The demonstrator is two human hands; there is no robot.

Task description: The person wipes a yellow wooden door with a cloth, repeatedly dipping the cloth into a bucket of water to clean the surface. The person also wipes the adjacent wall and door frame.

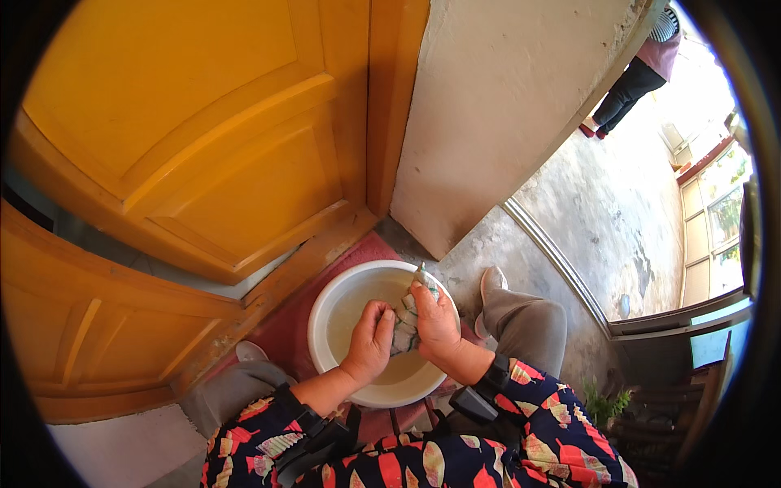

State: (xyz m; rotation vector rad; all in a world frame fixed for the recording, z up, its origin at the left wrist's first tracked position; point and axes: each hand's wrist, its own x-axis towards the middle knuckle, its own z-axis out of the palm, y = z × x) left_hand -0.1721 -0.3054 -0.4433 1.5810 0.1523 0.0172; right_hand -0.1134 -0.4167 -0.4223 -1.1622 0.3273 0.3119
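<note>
A bunched grey-green cloth (404,325) is squeezed between my two hands above a white basin (323,358). My left hand (370,342) is closed, its fingers curled against the cloth's left side. My right hand (438,325) wraps round the cloth's right side, and a twisted end sticks up past the thumb. Cloudy water (350,305) stands in the basin below. Part of the cloth is hidden behind my fingers.
The basin rests on a red mat (289,337) between my feet. Orange panelled doors (236,146) rise at left, beside a pale wall (488,106). A metal threshold track (561,272) crosses the floor at right. A person (630,85) stands beyond it. A green plant (606,404) is at lower right.
</note>
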